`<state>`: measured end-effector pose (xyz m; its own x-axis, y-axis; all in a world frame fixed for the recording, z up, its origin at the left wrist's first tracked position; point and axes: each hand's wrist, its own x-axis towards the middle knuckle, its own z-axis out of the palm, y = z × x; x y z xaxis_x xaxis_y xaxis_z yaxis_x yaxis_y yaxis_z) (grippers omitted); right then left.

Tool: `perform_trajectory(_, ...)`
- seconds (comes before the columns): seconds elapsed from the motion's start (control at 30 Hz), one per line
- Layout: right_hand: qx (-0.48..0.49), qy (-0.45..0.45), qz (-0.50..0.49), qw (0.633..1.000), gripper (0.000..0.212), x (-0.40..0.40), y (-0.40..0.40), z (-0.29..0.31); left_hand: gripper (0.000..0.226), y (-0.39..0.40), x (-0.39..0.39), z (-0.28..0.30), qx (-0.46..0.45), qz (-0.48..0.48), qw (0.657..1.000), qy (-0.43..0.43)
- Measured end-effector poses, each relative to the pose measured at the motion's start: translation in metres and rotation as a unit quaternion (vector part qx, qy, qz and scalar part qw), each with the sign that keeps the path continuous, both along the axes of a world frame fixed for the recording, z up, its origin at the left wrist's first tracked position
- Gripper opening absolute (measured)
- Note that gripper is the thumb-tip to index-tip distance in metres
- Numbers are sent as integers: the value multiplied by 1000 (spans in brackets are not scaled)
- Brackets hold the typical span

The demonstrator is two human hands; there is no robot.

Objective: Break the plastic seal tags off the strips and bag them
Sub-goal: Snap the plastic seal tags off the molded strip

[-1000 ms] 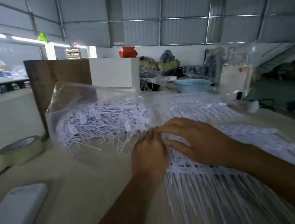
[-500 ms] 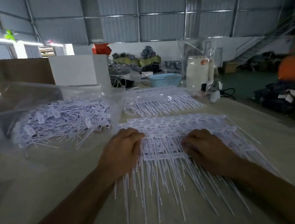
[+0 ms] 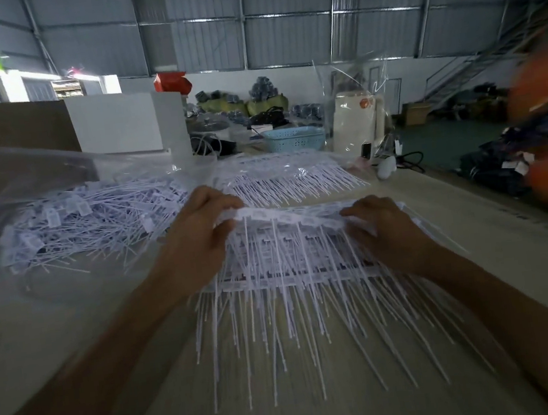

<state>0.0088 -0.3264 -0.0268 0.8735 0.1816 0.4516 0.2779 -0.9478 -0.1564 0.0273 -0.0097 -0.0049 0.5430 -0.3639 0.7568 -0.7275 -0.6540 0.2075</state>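
Corrugated metal walls back a pale worktable point(image 3: 74, 335) where the left hand point(image 3: 197, 237) pinches one end of the top seal-tag strip point(image 3: 287, 214) and the right hand point(image 3: 381, 225) curls over the other, above the stack point(image 3: 291, 274). Judged best: flex near the joints, then move loose tags to the clear bag point(image 3: 70, 215) just left. No writing is legible.

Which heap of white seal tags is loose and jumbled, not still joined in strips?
The heap in the clear bag at left; the others lie in combed, parallel rows.
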Motion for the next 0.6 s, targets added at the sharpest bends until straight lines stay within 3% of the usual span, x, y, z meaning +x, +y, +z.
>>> perform_trajectory(0.1,41,-2,16,999,33,-5,-8,6,22,4,-6,11,-28,4,998,-48)
perform_trajectory(0.2,34,-2,9,999,32,-10,-15,12,22,5,-11,8,4,14,998,-59)
perform_trajectory(0.43,133,-153,56,978,12,-30,-20,48,20,15,-11,11,-33,6,999,-17)
perform_trajectory(0.5,171,-136,60,974,25,-35,-25,54,19,17,-13,15,-41,0,999,-18)
perform_trajectory(0.6,91,-31,16,995,51,-37,-36,53,20,29,-12,26,-64,5,997,-40)
